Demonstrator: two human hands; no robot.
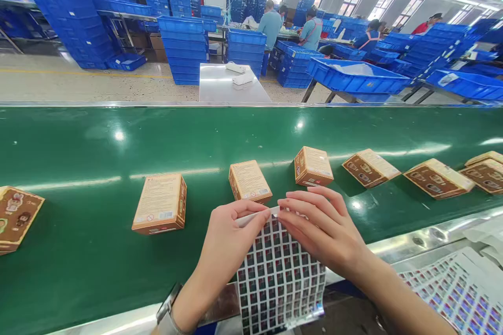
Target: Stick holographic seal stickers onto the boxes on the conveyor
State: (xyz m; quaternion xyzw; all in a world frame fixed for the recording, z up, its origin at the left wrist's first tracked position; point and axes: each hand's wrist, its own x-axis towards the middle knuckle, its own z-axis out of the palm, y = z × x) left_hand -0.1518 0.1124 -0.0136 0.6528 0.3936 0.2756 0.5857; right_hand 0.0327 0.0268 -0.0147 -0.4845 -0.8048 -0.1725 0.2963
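A sheet of small square shiny stickers [281, 272] hangs over the near edge of the green conveyor belt. My left hand [231, 243] pinches its top edge between thumb and fingers; a watch [168, 306] is on that wrist. My right hand [328, 225] is on the top edge close by, fingertips at the sheet's upper corner and thumb hidden. Just beyond the fingers lies a small brown and cream box [249, 180], partly covered by the hands. Another box [313, 166] sits past my right hand, and one more [160, 201] lies left of my left hand.
Several boxes lie along the green belt [98, 267], including one at the left edge [18, 217]. More sticker sheets [459, 288] are at the lower right. Beyond the belt stand a metal table [231, 89], stacked blue crates [183, 52] and several people at work.
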